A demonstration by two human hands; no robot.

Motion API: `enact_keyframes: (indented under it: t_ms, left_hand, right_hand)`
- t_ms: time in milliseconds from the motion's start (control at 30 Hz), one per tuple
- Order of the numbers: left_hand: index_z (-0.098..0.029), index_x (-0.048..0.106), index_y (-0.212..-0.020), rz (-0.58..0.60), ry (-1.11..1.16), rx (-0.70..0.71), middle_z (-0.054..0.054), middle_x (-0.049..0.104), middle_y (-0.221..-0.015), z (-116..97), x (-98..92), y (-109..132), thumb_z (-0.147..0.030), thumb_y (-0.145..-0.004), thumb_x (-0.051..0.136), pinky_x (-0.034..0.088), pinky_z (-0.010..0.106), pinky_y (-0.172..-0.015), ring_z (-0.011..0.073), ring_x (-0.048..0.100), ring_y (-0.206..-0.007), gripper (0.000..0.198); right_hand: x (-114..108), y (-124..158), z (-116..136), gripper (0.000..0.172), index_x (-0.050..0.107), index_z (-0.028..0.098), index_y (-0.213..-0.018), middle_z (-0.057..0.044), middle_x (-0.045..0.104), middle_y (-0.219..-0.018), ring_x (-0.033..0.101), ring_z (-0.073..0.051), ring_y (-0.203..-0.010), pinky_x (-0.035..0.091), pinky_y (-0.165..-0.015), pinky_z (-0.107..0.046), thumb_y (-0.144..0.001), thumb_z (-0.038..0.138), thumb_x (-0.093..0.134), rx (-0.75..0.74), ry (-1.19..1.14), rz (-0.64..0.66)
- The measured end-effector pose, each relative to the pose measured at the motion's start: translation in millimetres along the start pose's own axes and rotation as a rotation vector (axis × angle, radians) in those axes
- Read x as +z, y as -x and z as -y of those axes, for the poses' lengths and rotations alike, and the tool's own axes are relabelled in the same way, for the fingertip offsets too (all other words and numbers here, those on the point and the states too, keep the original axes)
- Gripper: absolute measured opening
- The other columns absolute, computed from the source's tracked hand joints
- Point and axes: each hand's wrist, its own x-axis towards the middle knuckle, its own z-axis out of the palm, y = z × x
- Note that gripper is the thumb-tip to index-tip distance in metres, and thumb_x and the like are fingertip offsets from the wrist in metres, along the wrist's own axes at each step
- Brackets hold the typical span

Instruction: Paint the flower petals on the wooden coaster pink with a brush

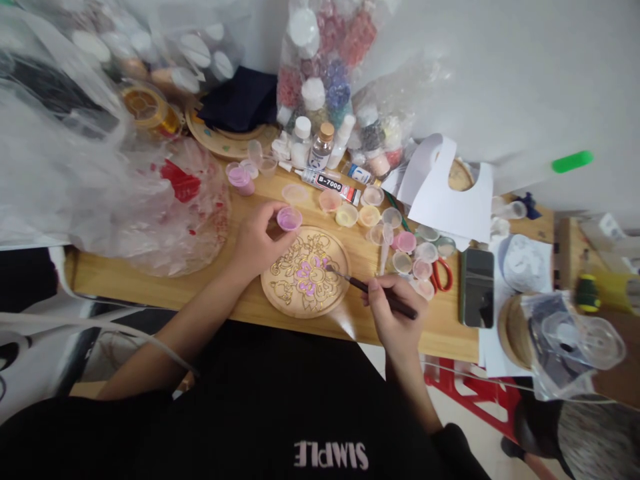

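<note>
A round wooden plaque (275,298) with a raised gold flower outline lies flat before me, some of its petals filled with purple. My left hand (264,239) pinches the rim of a small clear cup of purple material (289,219) at the plaque's upper left edge. From the lower right, my right hand (393,303) grips a small spatula (359,285) with a dark handle and a thin metal shank. Its tip is over the flower beside a purple petal; whether it touches the surface I cannot tell.
Several small cups of coloured material (370,215) stand beyond the plaque, near a B-7000 glue tube (330,185) and bottles (301,141). Orange-handled scissors (441,275) and a phone (477,288) lie right. A plastic bag (165,220) bulges over the left side. Another person's leg (537,467) shows lower right.
</note>
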Motion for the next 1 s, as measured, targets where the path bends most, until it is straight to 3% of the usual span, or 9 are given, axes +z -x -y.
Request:
enact_keyframes:
  t_ms: [500, 767, 1000]
  left_hand:
    - [-0.023, 0.062, -0.103, 0.005, -0.017, -0.002, 0.004, 0.075, -0.104, 0.2, -0.7, -0.2, -0.027, -0.079, 0.073, 0.061, 0.038, -0.089, 0.0212, 0.071, -0.093, 0.027]
    - [-0.026, 0.061, -0.103, 0.019, -0.014, -0.036, 0.003, 0.074, -0.105, -0.2, -1.0, 0.7, -0.027, -0.078, 0.075, 0.062, 0.040, -0.092, 0.0237, 0.072, -0.097, 0.029]
    - [-0.022, 0.062, -0.104, 0.006, -0.019, 0.001, 0.004, 0.075, -0.104, -1.6, -0.8, 0.2, -0.025, -0.080, 0.073, 0.062, 0.037, -0.089, 0.0211, 0.073, -0.094, 0.026]
  right_hand:
    - [0.1, 0.3, 0.2, 0.033, 0.067, 0.021, -0.069, 0.002, 0.061, -0.052, 0.053, -0.012, -0.045, 0.041, -0.044, -0.024, -0.093, 0.043, 0.067, -0.012, 0.002, -0.007]
    - [0.1, 1.0, -1.5, 0.027, 0.067, 0.021, -0.070, 0.003, 0.061, -0.054, 0.055, -0.011, -0.047, 0.042, -0.046, -0.024, -0.093, 0.036, 0.068, -0.038, 0.003, -0.033]
    - [0.3, 1.0, -0.1, 0.021, 0.067, 0.022, -0.073, 0.003, 0.063, -0.058, 0.057, -0.011, -0.049, 0.044, -0.048, -0.024, -0.093, 0.028, 0.066, -0.101, 0.042, -0.001]
